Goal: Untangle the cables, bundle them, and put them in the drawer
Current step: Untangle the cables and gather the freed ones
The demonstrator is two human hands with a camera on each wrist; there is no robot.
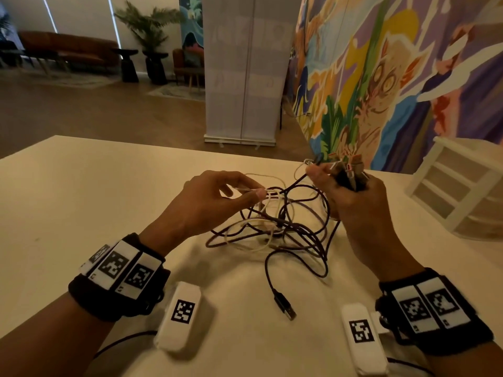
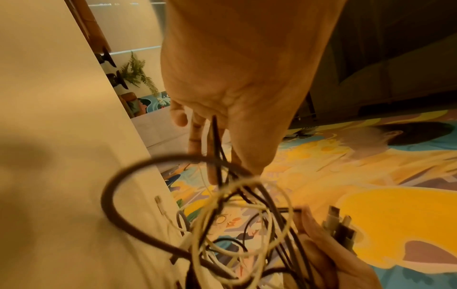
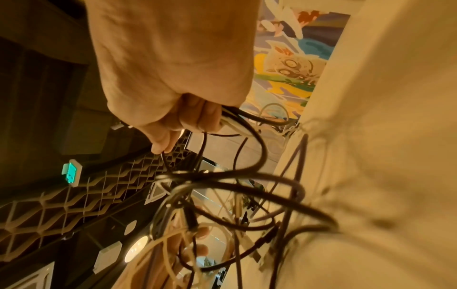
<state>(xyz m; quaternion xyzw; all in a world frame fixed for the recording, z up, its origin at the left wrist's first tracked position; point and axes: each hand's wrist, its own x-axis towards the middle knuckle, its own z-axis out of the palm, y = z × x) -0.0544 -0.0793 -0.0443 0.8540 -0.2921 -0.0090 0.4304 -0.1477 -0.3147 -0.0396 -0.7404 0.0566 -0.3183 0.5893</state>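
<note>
Cables: tangle of dark and white cables (image 1: 275, 227), loops interlaced, partly lifted off the table (image 1: 81, 202) between the two hands, lower loops resting on the tabletop.
Loose end: one dark lead trails toward the viewer and ends in a USB-A plug (image 1: 285, 306) lying flat on the table, apart from the tangle.
White strand: a thin white cable (image 1: 261, 210) threads through the dark loops; in the left wrist view a small white connector (image 2: 159, 203) lies on the table at the edge of the knot.
Left hand: left hand (image 1: 215, 202) held above the table at the left side of the tangle, thumb and forefinger pinching a white strand, remaining fingers loosely curled.
Right hand: right hand (image 1: 351, 202) raised at the right side, fingers curled around a bunch of cable ends; several connectors (image 1: 351, 170) stick up out of the fist.
Right wrist view: fingers (image 3: 197, 119) wrapped around dark and white leads, which hang down into the knot.
Drawer: white drawer unit (image 1: 457, 189) on the table at far right, well apart from the cables; drawers look closed.
Wrists: black bands with printed markers on both; two white marker blocks (image 1: 181, 317) near the table's front edge.
</note>
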